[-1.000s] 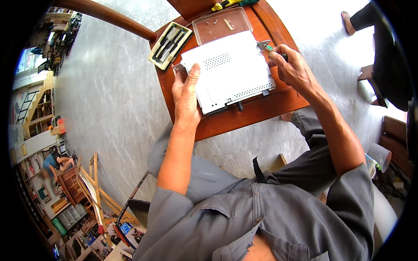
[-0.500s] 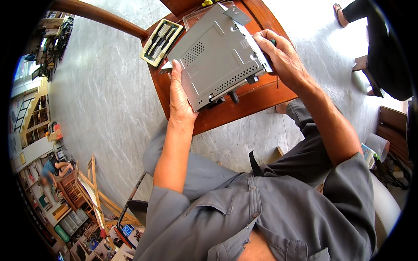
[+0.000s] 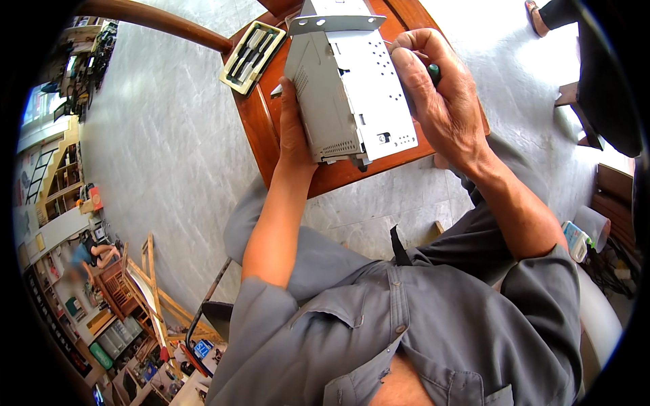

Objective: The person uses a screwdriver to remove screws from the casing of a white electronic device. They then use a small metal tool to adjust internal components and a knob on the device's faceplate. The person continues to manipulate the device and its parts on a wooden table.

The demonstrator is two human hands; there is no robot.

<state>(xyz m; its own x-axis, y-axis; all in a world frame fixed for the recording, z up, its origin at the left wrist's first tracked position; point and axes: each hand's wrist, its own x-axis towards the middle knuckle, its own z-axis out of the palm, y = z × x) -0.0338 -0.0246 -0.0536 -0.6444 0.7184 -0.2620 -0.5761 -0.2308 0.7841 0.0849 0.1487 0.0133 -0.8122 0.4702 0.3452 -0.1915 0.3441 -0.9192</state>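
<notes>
A boxy grey metal electronics unit [image 3: 325, 101] is tilted up on edge above the wooden seat. Its bright side panel [image 3: 379, 88], dotted with small holes and slots, faces up toward me. A flat bracket [image 3: 335, 25] with round holes sticks out at its far end. My left hand [image 3: 292, 128] grips the unit along its left side, thumb up along the casing. My right hand [image 3: 437, 95] is closed at the right of the unit, fingers curled round a slim tool, apparently a screwdriver, whose dark green handle [image 3: 433, 73] shows. Its tip is hidden.
A cream tray [image 3: 233, 84] of dark-handled tools lies at the seat's left. The wooden seat [image 3: 338, 181] has an arm rail [image 3: 156, 24] at far left. Another person's leg [image 3: 558, 20] is at upper right. Shelves and wooden frames stand at left.
The unit has been turned from its broad vented face lying up to its side panel facing up. My right hand has come off its edge a little and curled round the green-handled tool.
</notes>
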